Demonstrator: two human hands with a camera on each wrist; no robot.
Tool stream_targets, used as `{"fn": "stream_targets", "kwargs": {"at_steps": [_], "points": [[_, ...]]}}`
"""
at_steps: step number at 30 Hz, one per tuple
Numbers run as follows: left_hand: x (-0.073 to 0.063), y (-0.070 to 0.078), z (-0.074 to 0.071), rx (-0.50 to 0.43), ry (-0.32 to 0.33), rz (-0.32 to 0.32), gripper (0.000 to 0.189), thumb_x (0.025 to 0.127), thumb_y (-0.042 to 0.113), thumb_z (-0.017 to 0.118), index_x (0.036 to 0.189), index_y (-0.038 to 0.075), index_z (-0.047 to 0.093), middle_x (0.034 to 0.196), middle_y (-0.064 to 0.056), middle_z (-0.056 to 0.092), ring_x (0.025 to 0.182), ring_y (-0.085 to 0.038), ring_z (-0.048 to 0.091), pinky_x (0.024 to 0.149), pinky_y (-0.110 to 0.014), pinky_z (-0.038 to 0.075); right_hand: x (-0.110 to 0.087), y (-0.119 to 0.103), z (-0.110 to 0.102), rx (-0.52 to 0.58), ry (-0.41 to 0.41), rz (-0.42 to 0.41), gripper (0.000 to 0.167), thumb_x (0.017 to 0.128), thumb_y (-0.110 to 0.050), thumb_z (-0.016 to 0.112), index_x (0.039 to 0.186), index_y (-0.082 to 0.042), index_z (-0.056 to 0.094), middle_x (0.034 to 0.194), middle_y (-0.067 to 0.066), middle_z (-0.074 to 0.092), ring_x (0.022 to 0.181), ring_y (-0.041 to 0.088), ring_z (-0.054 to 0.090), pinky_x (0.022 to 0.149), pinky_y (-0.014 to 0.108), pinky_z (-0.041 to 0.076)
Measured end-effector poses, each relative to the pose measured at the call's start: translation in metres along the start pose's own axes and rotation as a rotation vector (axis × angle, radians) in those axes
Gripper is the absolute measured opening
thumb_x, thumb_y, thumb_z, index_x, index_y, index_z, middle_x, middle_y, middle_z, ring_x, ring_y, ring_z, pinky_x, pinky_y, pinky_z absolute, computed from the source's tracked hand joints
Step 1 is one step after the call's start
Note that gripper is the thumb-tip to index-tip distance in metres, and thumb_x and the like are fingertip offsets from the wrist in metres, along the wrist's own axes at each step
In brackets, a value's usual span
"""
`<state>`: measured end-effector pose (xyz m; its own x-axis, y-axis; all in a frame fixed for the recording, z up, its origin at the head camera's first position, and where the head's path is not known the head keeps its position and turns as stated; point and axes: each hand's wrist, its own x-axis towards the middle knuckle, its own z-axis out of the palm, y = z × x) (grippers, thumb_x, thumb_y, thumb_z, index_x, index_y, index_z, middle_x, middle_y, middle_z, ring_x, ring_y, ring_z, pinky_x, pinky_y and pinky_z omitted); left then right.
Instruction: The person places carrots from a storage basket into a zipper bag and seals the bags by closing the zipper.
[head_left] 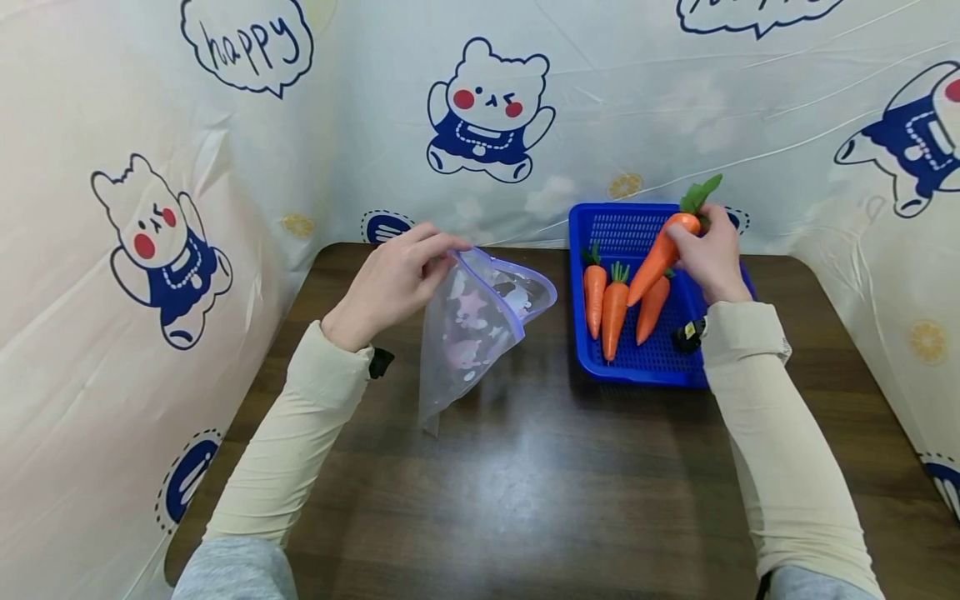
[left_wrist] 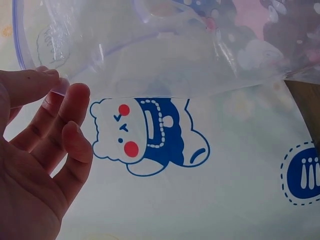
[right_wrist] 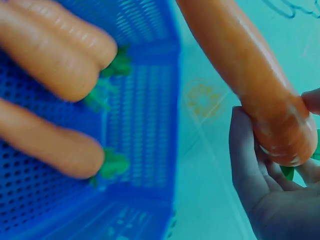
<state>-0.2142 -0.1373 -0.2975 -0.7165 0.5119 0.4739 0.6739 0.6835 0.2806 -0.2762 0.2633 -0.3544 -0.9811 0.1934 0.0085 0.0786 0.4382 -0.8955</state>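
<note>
In the head view my left hand (head_left: 397,279) pinches the upper rim of a clear zip bag (head_left: 468,333) with a purple edge and a pink and white print. The bag hangs tilted, its mouth spread toward the right. In the left wrist view, thumb and fingertips hold the bag's corner (left_wrist: 60,86). My right hand (head_left: 712,254) grips a carrot (head_left: 660,258) near its leafy top, tip pointing down and left, above a blue basket (head_left: 641,375). The right wrist view shows this carrot (right_wrist: 260,85) between thumb and fingers. Three other carrots (head_left: 615,312) lie in the basket.
The basket stands at the back right of a dark wooden table (head_left: 510,500). A pale printed sheet (head_left: 630,100) hangs behind and at both sides of the table. A small black object (head_left: 688,335) shows at the right wrist, over the basket.
</note>
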Motion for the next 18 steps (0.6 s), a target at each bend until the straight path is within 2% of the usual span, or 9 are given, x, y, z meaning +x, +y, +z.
{"fn": "stream_targets", "kwargs": {"at_steps": [6, 10, 13, 18], "points": [[0.0, 0.0, 0.0, 0.003, 0.0, -0.012, 0.021, 0.093, 0.007, 0.059, 0.111, 0.011, 0.07, 0.096, -0.004, 0.065, 0.068, -0.016, 0.052, 0.059, -0.028, 0.044, -0.007, -0.027, 0.007, 0.114, 0.007, -0.079, 0.051, 0.096, -0.027, 0.051, 0.141, -0.015, 0.032, 0.131, 0.013, 0.046, 0.104, 0.018, 0.057, 0.069, 0.02, 0.056], [0.001, 0.001, 0.0, 0.002, 0.002, -0.019, 0.02, 0.093, 0.007, 0.059, 0.109, 0.011, 0.071, 0.097, -0.004, 0.065, 0.068, -0.016, 0.052, 0.06, -0.027, 0.043, -0.015, -0.046, 0.012, 0.299, -0.009, -0.135, 0.05, 0.093, -0.015, 0.054, 0.138, -0.015, 0.032, 0.125, 0.01, 0.047, 0.102, 0.018, 0.058, 0.066, 0.021, 0.057], [0.001, 0.001, 0.0, 0.0, 0.002, -0.026, 0.02, 0.092, 0.007, 0.059, 0.108, 0.011, 0.071, 0.098, -0.003, 0.066, 0.069, -0.016, 0.052, 0.061, -0.027, 0.044, -0.023, -0.059, 0.018, 0.417, -0.033, -0.176, 0.051, 0.091, -0.009, 0.056, 0.136, -0.014, 0.032, 0.128, 0.012, 0.047, 0.104, 0.022, 0.058, 0.064, 0.022, 0.057], [0.001, 0.001, -0.001, -0.005, 0.001, -0.03, 0.019, 0.092, 0.007, 0.06, 0.108, 0.011, 0.071, 0.097, -0.003, 0.065, 0.07, -0.016, 0.053, 0.061, -0.027, 0.044, -0.033, -0.076, 0.026, 0.445, -0.064, -0.241, 0.052, 0.091, -0.01, 0.06, 0.135, -0.016, 0.033, 0.134, 0.015, 0.045, 0.112, 0.028, 0.058, 0.067, 0.024, 0.058]]}}
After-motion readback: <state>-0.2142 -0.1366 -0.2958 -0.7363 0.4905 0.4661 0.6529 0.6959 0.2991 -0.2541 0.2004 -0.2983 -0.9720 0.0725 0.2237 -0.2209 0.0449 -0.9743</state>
